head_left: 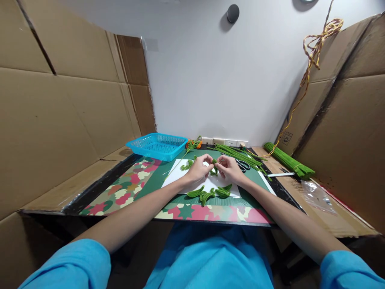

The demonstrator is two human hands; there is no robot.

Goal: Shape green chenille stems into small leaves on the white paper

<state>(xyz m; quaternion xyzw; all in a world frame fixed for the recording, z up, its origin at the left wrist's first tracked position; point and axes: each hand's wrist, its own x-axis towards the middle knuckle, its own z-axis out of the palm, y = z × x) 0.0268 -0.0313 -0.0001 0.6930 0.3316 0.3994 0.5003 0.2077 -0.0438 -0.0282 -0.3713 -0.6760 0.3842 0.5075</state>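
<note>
Over a white sheet of paper (173, 179), my left hand (197, 170) and my right hand (231, 169) meet, thumbs and fingertips pinched on a small bent piece of green pipe cleaner (214, 161). Its exact shape is partly hidden by the fingers. Closer to me, several curved green leaf shapes of pipe cleaner (207, 195) lie across the paper's front edge. More small green shapes (187, 165) rest beyond my left hand. Scissors with dark handles (243, 165) lie just right of my right hand, next to loose straight green pipe cleaners (237, 154).
A blue plastic basket (158, 155) stands at the back left, beside an orange flower with a green stem (195, 144). On the right are a thick bundle of green pipe cleaners (288, 160) and a clear plastic bag (319, 196). Cardboard walls (75, 100) flank the table.
</note>
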